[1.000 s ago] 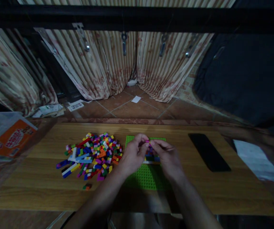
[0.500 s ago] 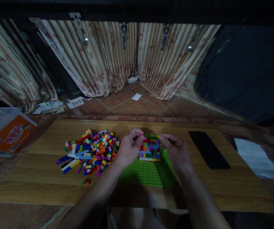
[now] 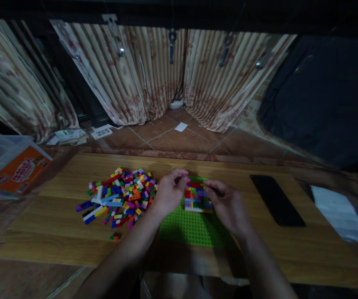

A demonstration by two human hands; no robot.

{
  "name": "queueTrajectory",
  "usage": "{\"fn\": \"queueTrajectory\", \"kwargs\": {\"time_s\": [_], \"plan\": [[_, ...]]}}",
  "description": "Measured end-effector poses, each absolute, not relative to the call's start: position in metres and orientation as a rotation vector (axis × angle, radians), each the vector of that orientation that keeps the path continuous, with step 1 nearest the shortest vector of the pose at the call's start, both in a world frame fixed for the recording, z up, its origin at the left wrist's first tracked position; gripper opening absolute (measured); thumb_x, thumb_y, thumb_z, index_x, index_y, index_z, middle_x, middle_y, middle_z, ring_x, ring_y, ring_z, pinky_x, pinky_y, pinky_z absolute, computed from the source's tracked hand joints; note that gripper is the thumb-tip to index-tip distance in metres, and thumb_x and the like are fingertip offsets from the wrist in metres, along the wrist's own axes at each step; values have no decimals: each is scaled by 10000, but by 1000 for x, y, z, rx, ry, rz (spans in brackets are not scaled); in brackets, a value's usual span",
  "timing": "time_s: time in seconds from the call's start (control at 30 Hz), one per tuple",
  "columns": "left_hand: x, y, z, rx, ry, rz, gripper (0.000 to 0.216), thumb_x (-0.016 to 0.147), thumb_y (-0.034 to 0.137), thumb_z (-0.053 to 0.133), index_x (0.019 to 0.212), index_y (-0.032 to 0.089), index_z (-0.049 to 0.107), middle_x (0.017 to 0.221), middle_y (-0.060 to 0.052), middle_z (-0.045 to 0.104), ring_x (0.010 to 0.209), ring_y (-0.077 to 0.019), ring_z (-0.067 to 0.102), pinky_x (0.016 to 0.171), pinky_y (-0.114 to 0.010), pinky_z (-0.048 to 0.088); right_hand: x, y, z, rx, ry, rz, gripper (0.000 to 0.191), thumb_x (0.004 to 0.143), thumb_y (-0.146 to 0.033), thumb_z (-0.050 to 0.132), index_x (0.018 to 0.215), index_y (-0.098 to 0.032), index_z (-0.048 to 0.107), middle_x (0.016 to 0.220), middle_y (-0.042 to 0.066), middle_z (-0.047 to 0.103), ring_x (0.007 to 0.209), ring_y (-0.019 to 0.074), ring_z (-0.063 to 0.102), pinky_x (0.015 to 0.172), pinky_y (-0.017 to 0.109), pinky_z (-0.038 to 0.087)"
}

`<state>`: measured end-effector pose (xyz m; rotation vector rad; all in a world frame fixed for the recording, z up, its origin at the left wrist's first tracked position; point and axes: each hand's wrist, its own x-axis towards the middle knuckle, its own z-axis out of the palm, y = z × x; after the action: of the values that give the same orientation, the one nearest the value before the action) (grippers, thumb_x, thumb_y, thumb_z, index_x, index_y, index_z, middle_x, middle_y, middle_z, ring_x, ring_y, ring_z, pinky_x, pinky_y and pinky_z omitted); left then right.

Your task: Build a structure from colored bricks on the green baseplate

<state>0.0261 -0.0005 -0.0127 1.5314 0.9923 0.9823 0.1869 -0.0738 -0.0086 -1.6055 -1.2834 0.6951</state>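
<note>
The left hand (image 3: 169, 192) pinches a small pink brick (image 3: 185, 177) between its fingers (image 3: 179, 173), just over the far left corner of the multicoloured brick patch (image 3: 196, 198) on the green baseplate (image 3: 188, 229). The right hand (image 3: 227, 204) has its fingers (image 3: 209, 189) bent against the patch's right edge; whether they grip anything cannot be told.

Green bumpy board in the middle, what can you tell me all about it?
The green board is a flat plate covered in rows of little studs, plastic by its look. It lies flat on the wooden table, right of the loose brick pile. A patch of colourful bricks is stuck on its far part. The left hand, pinching a pink piece, and the right hand are over it, hiding its side edges.
</note>
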Motion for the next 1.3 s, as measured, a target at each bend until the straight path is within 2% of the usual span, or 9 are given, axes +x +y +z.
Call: {"fn": "queueTrajectory", "kwargs": {"time_s": [0.1,0.23,0.57,0.73,0.87,1.1,1.3], "plan": [[25,0,-14,1528,996,975,162,853,243,533,983,182,608,884,-26,673,718,-133,641,685,-254,520,187,-73,-5,-1616,-1380,607,302,882,-370,513,1050,-215,711,1013,71,706,902,198,651,811,339,504],[24,1,-13,1548,1005,977,171,856,225,521,989,175,615,872,-28,670,716,-136,638,686,-260,520,186,-74,-2,-1665,-1510,490,304,913,-339,455,994,-208,717,962,70,702,892,196,654,803,322,502],[23,1,-11,1577,1022,989,165,842,192,540,970,170,642,903,-36,693,796,-149,648,742,-268,521,182,-76,-2,-1747,-1501,462,262,898,-359,487,979,-222,695,986,62,729,884,217,674,821,362,501],[22,1,-11,1581,1016,1005,156,840,179,543,960,169,642,922,-42,698,833,-158,648,763,-272,519,174,-73,-10,-1650,-1522,488,200,848,-356,567,881,-245,730,1101,67,680,1050,236,604,959,424,441],[21,2,-14,1569,1010,1023,145,842,187,551,953,171,642,897,-34,694,791,-148,643,728,-259,515,173,-70,-22,-1689,-1434,476,166,800,-369,623,828,-270,753,1202,63,613,1152,255,533,1021,476,385],[21,4,-15,1524,1003,1031,144,835,181,567,957,170,642,864,-25,687,708,-129,626,670,-246,504,177,-65,-30,-1742,-1241,613,143,715,-354,667,791,-271,756,1188,58,609,1109,257,560,1009,465,392],[20,4,-16,1538,1006,1036,135,833,186,573,945,166,646,862,-28,683,734,-135,630,694,-254,513,174,-61,-33,-1725,-1068,732,136,662,-330,681,753,-249,741,1160,57,633,1092,258,586,974,437,425]]}}
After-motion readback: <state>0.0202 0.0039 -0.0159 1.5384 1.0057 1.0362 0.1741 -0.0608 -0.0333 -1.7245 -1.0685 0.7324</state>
